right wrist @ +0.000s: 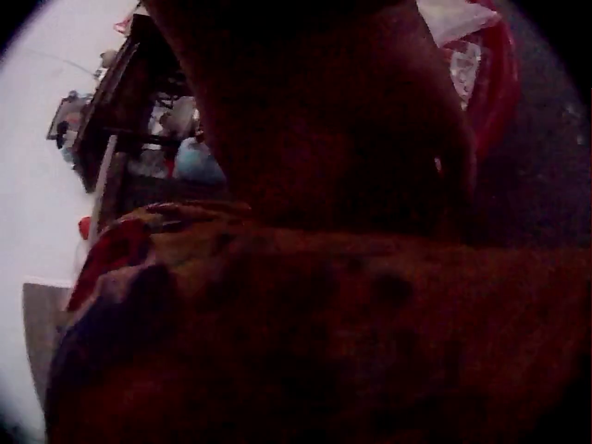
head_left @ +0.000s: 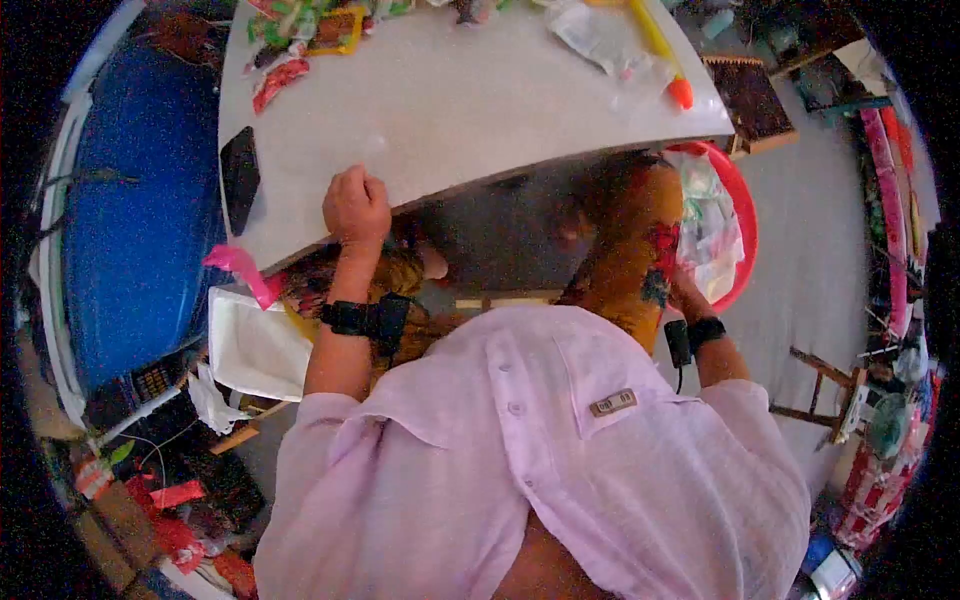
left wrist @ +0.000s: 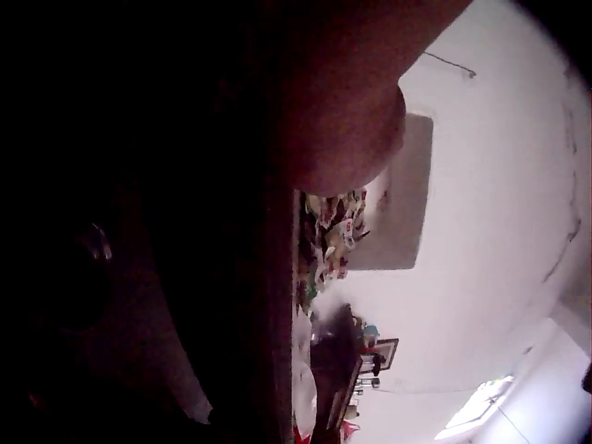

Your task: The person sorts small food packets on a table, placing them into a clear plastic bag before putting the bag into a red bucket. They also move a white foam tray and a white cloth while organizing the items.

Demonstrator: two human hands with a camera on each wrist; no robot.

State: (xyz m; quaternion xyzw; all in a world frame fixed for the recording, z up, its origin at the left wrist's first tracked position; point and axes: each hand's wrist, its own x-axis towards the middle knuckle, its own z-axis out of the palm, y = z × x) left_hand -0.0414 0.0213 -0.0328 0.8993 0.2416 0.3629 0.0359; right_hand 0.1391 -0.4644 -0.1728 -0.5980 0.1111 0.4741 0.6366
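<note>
Near the front edge of the white table (head_left: 300, 150), the left hand (head_left: 357, 207) rests with its fingers curled in, and nothing shows in it. The left wrist view has that hand (left wrist: 342, 139) dark and close, its fingers hidden. Low beside the thigh in patterned yellow-brown trousers (head_left: 630, 240), the right hand (head_left: 685, 296) is partly hidden. In the right wrist view the right hand (right wrist: 351, 129) lies against the patterned cloth (right wrist: 277, 305), too dark to make out its fingers.
A dark phone-like slab (head_left: 240, 180) lies at the table's left edge. Wrappers (head_left: 290, 30) and a yellow tube with an orange end (head_left: 680, 94) are farther back. A red tub (head_left: 745, 220) holding plastic bags stands by the right leg; a white bin (head_left: 255, 345) stands at the left.
</note>
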